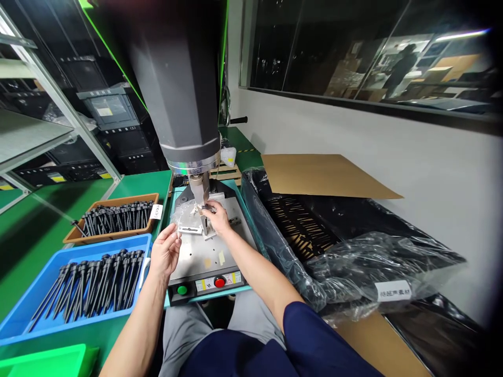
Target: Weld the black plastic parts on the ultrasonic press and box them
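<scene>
My left hand (167, 252) is closed in a pinch at the left of the metal fixture (190, 229). Something thin and pale may be at its fingertips, too small to name. My right hand (217, 218) reaches in at the fixture's right side, fingers closed around a small dark piece that is mostly hidden. Just above those fingers is the metal tip (199, 188) of a large dark press head (184, 89). Crumpled clear plastic (183, 210) lies around the fixture. In front, the machine base carries a green button (182, 289) and a red button (219, 282).
To the left, a blue tray (23, 309) and an orange-brown tray (106, 201) hold many black long-stemmed parts. A bright green bin (47, 361) is nearer. At right stands a plastic-lined box (291, 272) of dark parts, with a cardboard sheet (326, 175) across its back.
</scene>
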`<act>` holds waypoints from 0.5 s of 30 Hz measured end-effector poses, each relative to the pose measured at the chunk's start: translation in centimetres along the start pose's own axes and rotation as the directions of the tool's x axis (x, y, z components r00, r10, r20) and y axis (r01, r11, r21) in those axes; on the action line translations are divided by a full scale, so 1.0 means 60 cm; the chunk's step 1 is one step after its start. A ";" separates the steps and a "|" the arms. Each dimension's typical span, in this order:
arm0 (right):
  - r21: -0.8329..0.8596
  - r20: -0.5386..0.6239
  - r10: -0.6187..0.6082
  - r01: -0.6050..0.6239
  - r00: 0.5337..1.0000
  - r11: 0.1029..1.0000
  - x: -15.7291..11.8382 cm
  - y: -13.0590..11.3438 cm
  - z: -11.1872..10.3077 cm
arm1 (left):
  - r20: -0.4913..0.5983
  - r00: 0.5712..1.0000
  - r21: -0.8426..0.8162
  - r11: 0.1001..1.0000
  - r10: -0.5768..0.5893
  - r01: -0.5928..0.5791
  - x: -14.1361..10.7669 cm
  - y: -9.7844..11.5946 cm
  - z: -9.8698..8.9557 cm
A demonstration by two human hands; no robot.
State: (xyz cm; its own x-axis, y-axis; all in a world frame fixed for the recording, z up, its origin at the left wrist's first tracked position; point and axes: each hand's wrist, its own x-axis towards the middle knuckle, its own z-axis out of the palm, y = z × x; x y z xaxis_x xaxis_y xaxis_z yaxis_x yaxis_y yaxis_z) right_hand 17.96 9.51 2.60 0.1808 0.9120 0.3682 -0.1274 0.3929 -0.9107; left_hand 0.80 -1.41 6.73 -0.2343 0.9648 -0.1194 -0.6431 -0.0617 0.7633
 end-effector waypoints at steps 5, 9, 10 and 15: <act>-0.028 0.090 0.052 -0.049 0.995 0.998 0.010 -0.003 -0.007 | -0.018 1.000 0.006 1.000 -0.001 0.001 0.005 0.001 -0.005; -0.129 0.140 0.023 -0.004 0.990 0.992 0.020 -0.006 -0.014 | -0.029 1.000 0.019 1.000 -0.011 0.011 0.005 -0.001 -0.008; -0.143 0.148 0.027 -0.006 0.989 0.990 0.021 -0.007 -0.015 | -0.030 0.999 0.023 1.000 -0.012 0.013 0.004 -0.002 -0.009; -0.031 0.120 0.064 -0.061 0.991 0.998 0.010 -0.005 -0.019 | -0.036 0.999 0.056 0.998 -0.010 0.012 0.003 -0.006 -0.016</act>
State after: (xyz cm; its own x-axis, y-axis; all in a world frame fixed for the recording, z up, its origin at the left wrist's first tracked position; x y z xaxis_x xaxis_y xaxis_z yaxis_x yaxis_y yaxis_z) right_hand 19.24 9.80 2.90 0.0534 0.9429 0.3289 -0.1078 0.3328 -0.9368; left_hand 0.27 -1.46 5.80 -0.2540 0.9555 -0.1499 -0.6039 -0.0356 0.7962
